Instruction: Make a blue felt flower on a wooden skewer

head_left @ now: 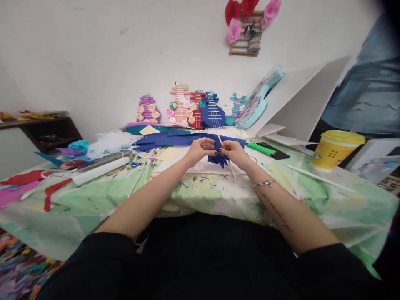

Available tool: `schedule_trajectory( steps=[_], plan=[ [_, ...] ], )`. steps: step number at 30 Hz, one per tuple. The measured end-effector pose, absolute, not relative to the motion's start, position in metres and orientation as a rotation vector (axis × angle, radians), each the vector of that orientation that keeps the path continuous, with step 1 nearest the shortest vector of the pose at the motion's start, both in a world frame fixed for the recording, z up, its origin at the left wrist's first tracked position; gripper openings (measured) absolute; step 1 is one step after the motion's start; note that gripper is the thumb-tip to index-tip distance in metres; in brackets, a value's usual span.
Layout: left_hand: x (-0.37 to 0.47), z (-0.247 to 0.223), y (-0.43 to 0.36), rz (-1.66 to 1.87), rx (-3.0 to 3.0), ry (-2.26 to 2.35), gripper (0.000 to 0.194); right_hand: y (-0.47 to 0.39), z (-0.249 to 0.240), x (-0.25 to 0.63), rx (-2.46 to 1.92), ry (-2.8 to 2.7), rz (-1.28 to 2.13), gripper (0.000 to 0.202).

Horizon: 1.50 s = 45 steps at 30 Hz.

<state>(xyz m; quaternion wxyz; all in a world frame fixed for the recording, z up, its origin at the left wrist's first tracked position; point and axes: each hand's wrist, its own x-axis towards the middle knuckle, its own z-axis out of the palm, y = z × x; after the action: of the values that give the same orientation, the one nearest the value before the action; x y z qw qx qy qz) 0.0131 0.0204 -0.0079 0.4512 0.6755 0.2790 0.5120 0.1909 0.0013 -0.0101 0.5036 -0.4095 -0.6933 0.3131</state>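
Observation:
Both hands meet over the front middle of the table, around a dark blue crepe-paper flower (219,161) with pointed, layered petals. My left hand (200,151) pinches the flower from its left side, fingers curled. My right hand (236,155) has thumb and fingers closed at the flower's right side. A thin wooden stick (231,169) slants past the right fingers, its ends showing above and below; how firmly it is gripped I cannot tell. White paper (181,166) lies beneath the hands, and blue paper strips (165,141) stretch out behind them.
Lute-shaped paper crafts (213,116) lean along the wall. A green marker (261,149) and black phone (279,152) lie right, near a yellow-lidded cup (333,152) and white stick (318,178). White string (109,143) is heaped left. Another person (365,91) stands at right.

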Motion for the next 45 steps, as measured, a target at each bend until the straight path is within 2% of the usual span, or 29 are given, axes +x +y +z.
schedule_trajectory(
  steps=[8,20,29,45],
  plan=[
    [0.012,-0.009,0.022,1.281,1.693,0.66,0.053,0.004,-0.011,0.192,-0.997,-1.672,0.699,0.039],
    [0.012,-0.008,0.018,1.126,1.731,0.454,0.055,-0.002,-0.008,0.19,-0.955,-1.668,0.891,0.039],
    [0.011,-0.014,0.03,1.208,1.581,0.451,0.056,-0.002,-0.008,0.189,-0.949,-1.624,0.918,0.045],
    [0.011,-0.015,0.032,1.128,1.637,0.463,0.06,0.006,-0.012,0.191,-0.993,-1.687,0.785,0.032]
  ],
)
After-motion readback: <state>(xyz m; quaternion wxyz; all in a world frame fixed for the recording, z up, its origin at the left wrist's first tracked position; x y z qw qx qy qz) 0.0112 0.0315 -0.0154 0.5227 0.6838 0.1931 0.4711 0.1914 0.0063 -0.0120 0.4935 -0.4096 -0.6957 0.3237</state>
